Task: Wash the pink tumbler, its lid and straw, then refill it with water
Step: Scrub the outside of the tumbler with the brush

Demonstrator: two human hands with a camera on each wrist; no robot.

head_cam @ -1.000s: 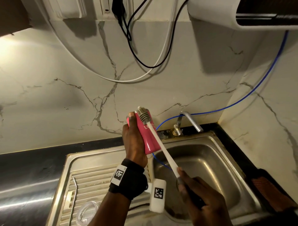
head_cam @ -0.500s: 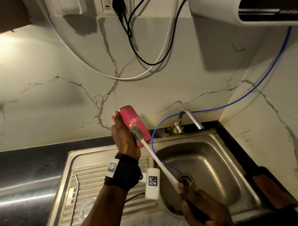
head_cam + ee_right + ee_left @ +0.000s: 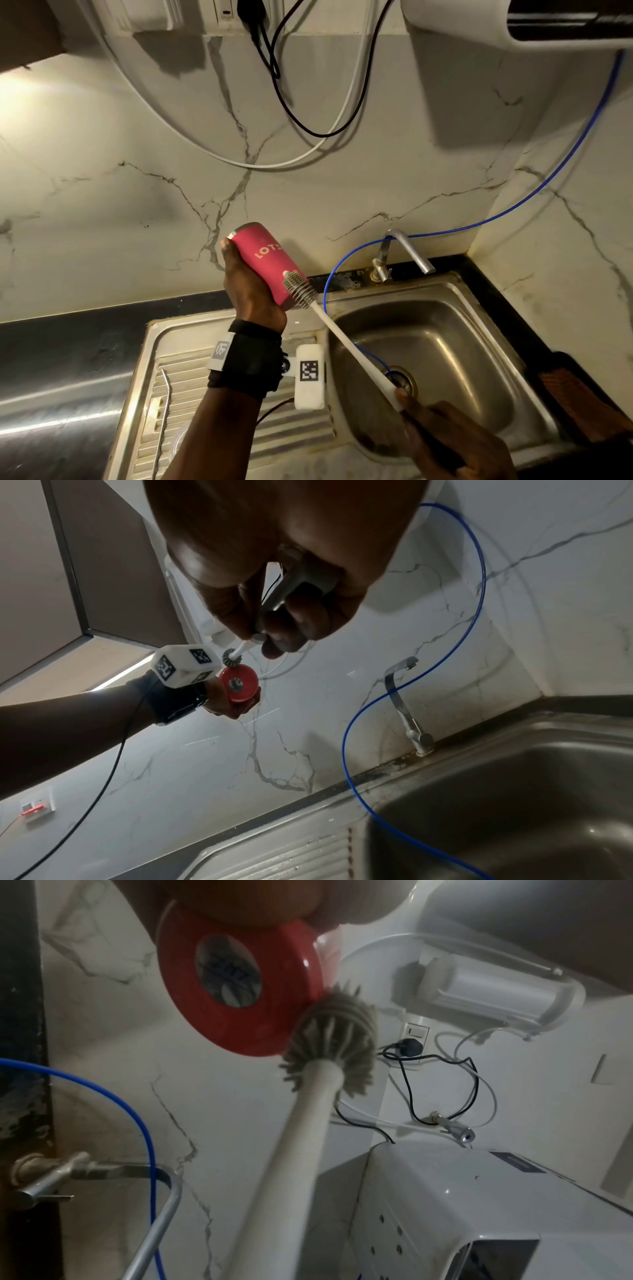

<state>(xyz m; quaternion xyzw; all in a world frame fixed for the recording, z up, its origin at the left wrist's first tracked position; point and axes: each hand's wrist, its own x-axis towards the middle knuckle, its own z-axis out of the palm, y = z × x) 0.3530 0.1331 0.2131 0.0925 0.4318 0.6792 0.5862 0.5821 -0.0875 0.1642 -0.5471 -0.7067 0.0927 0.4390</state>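
Since a second ago the brush head has slid down from the far end of the tumbler to its near, lower end, and the tumbler has tipped further over, its far end now pointing up and left.

The steel sink [image 3: 496, 329] fills the near right, with its ribbed draining board [image 3: 191, 394] to the left, both set in a dark surface [image 3: 68, 329] under a marbled wall. A tap [image 3: 407, 251] stands at the far edge of the basin, and a thin blue hose [image 3: 534, 202] loops down the wall into the drain.

The pink tumbler [image 3: 270, 267] is held in the air above the far edge of the draining board, base toward the wrist cameras. The left hand [image 3: 250, 291] wraps it from the left side, fingers curled closed around the body. A long white bottle brush [image 3: 346, 342] runs from the near right up to it, its grey bristles pressing the tumbler's lower rim beside the base. The right hand [image 3: 442, 435] grips the brush handle, fingers closed tightly on it.

A bent metal straw [image 3: 164, 404] lies on the draining board, with what seems to be a clear lid [image 3: 178, 442] near it, half hidden by the forearm.

The task appears to be in its scrubbing stage, on the tumbler's outside. No water runs from the tap. Whether the straw and lid are washed cannot be told; rinsing and refilling seem still to come.
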